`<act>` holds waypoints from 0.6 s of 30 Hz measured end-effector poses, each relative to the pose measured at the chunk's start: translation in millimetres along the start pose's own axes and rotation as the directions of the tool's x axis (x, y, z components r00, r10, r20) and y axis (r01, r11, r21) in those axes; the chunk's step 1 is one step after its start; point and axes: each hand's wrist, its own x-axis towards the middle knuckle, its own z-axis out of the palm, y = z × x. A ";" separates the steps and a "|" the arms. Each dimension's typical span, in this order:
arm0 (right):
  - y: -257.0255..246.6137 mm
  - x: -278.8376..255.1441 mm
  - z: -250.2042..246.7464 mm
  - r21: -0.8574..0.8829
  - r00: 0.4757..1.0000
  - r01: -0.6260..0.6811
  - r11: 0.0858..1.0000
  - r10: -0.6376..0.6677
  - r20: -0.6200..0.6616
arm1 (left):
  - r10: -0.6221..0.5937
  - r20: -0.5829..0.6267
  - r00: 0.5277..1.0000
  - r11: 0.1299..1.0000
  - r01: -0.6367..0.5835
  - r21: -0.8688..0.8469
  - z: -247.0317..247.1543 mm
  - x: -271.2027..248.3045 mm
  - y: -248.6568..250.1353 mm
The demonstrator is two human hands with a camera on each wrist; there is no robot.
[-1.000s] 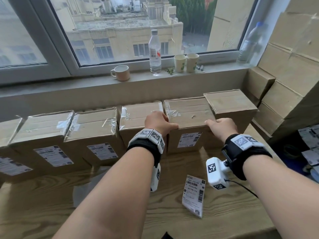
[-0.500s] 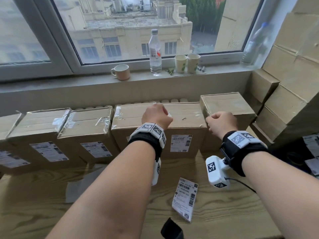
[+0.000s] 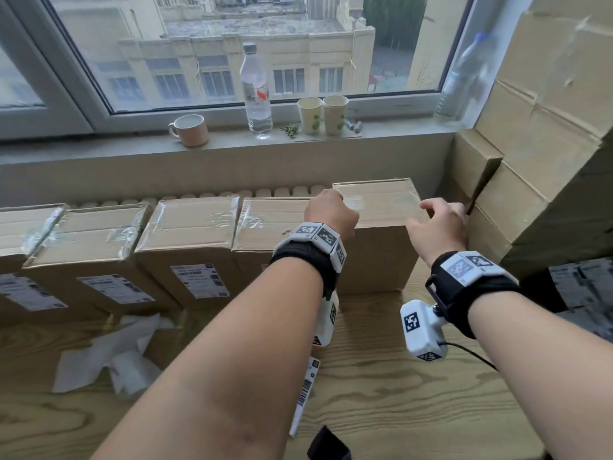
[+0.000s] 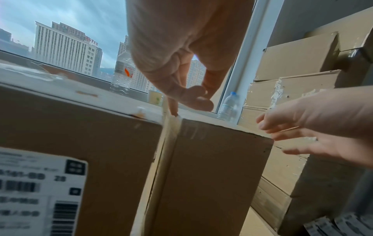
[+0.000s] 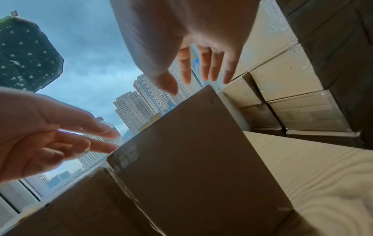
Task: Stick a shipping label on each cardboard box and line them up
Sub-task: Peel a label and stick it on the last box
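A row of cardboard boxes stands along the back of the wooden counter [image 3: 414,393], under the windowsill, and those toward the left each show a white shipping label [image 3: 199,280] on the front face. At the right end of the row stands the unlabelled box [image 3: 374,257] (it is taller than its neighbours, with a bare brown front). The left hand [image 3: 330,212] hovers at the top left corner of this box; the left wrist view shows its fingers loosely curled, one fingertip [image 4: 173,110] coming down to the seam between this box and the labelled box [image 4: 80,143] beside it, so the grip is loose and holds nothing. The right hand [image 3: 434,224] is at the top right corner of the same box, fingers [image 5: 210,67] spread and relaxed above the edge, closed round nothing; whether they touch the cardboard cannot be told. A loose label sheet [image 3: 306,390] lies on the counter, partly hidden by the left forearm, and crumpled white backing paper [image 3: 109,356] lies in front of the row. More boxes are stacked against the right wall [image 3: 547,127]. On the windowsill stand a mug [image 3: 189,129], a water bottle [image 3: 255,91] and two paper cups [image 3: 323,114].
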 end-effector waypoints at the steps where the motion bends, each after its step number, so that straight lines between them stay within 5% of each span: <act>1: 2.9 2.3 -0.4 0.010 0.998 -0.019 1.000 0.018 0.056 | -0.019 -0.002 1.000 0.999 0.019 0.027 2.9 0.1 3.3; 7: 17.1 10.9 10.2 0.032 0.949 -0.127 0.991 0.112 0.296 | -0.162 0.106 0.981 0.981 0.149 0.125 12.0 -2.3 6.3; 12: 20.6 14.2 2.9 0.025 0.980 -0.077 0.997 0.070 0.188 | -0.168 0.084 0.982 0.976 0.154 0.155 12.0 -5.3 4.5; 18: 0.9 4.9 -34.4 0.165 0.998 -0.055 0.985 0.059 -0.021 | -0.034 0.041 0.999 0.997 0.031 0.070 -8.2 -18.3 16.5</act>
